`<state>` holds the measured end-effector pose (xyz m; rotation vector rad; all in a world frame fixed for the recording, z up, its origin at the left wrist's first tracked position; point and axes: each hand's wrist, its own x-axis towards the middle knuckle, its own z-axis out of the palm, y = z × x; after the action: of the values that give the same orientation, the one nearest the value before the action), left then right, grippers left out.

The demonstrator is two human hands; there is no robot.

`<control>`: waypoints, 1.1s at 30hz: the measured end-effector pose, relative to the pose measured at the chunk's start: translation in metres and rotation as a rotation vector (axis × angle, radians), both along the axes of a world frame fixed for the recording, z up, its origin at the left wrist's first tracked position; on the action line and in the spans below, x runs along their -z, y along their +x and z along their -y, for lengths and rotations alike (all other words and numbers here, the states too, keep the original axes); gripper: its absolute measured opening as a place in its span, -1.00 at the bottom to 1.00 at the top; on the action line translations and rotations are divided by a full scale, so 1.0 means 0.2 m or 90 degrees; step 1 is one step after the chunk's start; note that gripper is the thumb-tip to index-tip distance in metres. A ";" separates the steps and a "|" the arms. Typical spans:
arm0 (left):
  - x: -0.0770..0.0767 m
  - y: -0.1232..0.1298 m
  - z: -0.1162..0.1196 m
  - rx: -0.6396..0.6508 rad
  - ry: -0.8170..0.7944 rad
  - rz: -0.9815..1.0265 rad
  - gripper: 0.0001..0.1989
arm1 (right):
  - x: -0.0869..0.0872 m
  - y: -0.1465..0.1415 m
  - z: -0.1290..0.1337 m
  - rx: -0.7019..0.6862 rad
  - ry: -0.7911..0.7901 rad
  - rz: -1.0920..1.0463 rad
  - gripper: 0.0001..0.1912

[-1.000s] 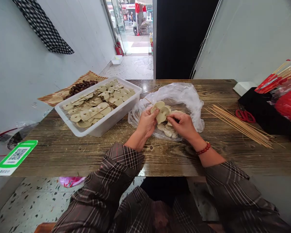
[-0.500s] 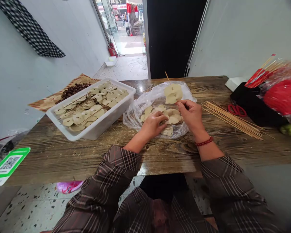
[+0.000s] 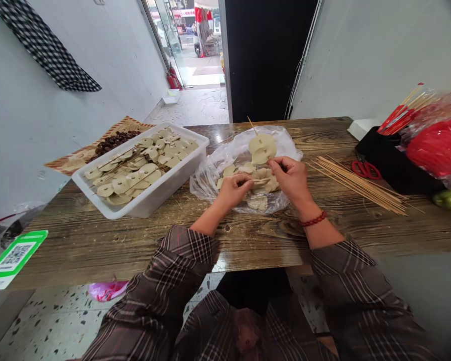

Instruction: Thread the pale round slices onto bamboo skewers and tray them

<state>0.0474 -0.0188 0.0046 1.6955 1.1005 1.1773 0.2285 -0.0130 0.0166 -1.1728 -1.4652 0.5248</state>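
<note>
My right hand (image 3: 292, 178) pinches the lower part of a thin wooden skewer (image 3: 252, 125), which leans up and to the left. Pale, thin round slices (image 3: 262, 149) are threaded on that skewer. Between the thumb and fingers of my left hand (image 3: 235, 191) is a loose pale slice (image 3: 260, 181), seen nearly edge-on. Both hands are over a clear plastic bag (image 3: 206, 175) spread on the table, with a heap of loose pale slices (image 3: 257, 202) lying on it.
A white plastic tub (image 3: 165, 184) of skewered slices stands at left, beside dark brown pieces (image 3: 115, 143) on patterned paper. Bare skewers (image 3: 361, 185), red-handled scissors (image 3: 366, 169) and a black holder (image 3: 394, 168) lie right. A QR-code card (image 3: 15, 258) is at the left edge.
My left hand has lifted a slice from the heap and now pinches it. The right hand, with the loaded skewer, has shifted slightly left and down.
</note>
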 end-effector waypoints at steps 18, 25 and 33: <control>0.00 -0.15 -0.06 -0.108 -0.028 -0.008 -0.90 | 0.00 0.00 0.01 0.002 0.004 0.000 -0.74; -0.08 -0.24 -0.09 -0.126 -0.231 0.412 -0.82 | -0.01 -0.01 0.04 -0.088 -0.028 0.028 -0.75; -0.11 -0.32 -0.10 -0.182 -0.167 0.478 -0.76 | -0.02 -0.02 0.07 -0.257 -0.044 0.144 -0.77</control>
<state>-0.0164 0.0019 0.0276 0.7866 0.9622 1.5840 0.2237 -0.0261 0.0206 -1.0151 -1.9097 0.7410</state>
